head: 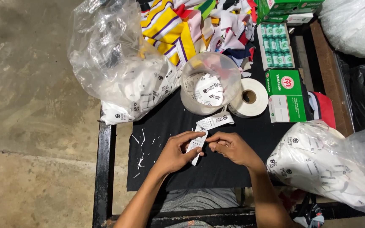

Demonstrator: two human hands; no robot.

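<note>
Both hands meet over the near middle of a black cloth (216, 169) that covers the table. The left hand (176, 153) has its fingers closed on a strip of white labels (197, 142), pinching it near the lower end, and the right hand (231, 147) grips the same strip just beside it, so the two hands almost touch. The strip runs up and to the right from the fingers and lies on the cloth, its far end reaching toward a clear plastic tub (210, 82) that holds more white labels. Just right of the tub lies a roll of white tape (249, 97), and right of that a green and white box (286, 96). A clear bag of labels (123, 67) sits on the far left of the table, and another bag of labels (322, 162) lies at the near right edge. Small white scraps (142, 147) are scattered on the cloth left of the hands. Bright fabric pieces (182, 25) are heaped at the far side.
</note>
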